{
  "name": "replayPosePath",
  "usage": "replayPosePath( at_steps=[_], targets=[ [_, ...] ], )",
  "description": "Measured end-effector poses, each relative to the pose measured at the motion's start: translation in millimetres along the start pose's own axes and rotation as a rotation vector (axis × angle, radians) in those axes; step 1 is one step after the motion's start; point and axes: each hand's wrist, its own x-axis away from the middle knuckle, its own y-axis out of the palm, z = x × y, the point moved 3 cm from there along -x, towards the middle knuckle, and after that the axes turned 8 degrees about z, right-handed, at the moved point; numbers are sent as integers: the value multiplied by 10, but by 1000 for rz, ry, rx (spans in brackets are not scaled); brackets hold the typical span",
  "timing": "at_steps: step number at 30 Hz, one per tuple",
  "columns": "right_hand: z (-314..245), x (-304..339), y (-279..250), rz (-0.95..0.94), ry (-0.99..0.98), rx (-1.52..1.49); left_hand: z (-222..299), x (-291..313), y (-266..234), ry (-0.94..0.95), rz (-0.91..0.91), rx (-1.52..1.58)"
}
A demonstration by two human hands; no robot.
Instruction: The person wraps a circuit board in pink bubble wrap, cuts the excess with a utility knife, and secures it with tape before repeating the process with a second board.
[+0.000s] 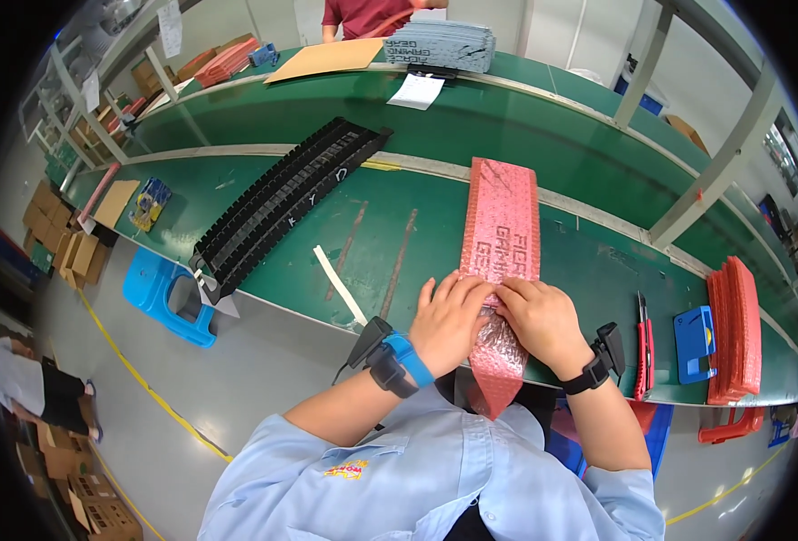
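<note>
A long pink bubble-wrap bag (504, 212) with dark printing lies on the green bench in front of me, pointing away. Its near flap (496, 388) hangs over the bench edge toward my body, and a shiny, crinkled part shows between my hands. My left hand (451, 323) grips the bag's left side, fingers bent and pressed onto it. From the other side my right hand (543, 326) holds it, with the fingertips of both hands nearly meeting at the middle. The thumbs are partly hidden. What is inside the bag cannot be made out.
Left of the bag are a white strip (340, 284) and a long black slotted rack (291, 203). To the right lie a red utility knife (644, 352), a blue tape dispenser (693, 344) and stacked pink bubble bags (734, 334). A person (367, 16) stands across the bench.
</note>
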Motion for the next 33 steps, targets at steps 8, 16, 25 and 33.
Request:
replayPosePath(
  at_steps=[8, 16, 25, 33],
  targets=[
    [-138, 20, 42, 90, 157, 28, -642, -271, -739, 19, 237, 33],
    [-62, 7, 6, 105, 212, -94, -2542, 49, -1992, -696, -147, -745],
    [-59, 19, 29, 105, 212, -122, -3584, 243, -2570, -988, 60, -859],
    [-51, -19, 24, 112, 192, -157, -3653, -415, -2113, -673, 166, -771]
  ],
)
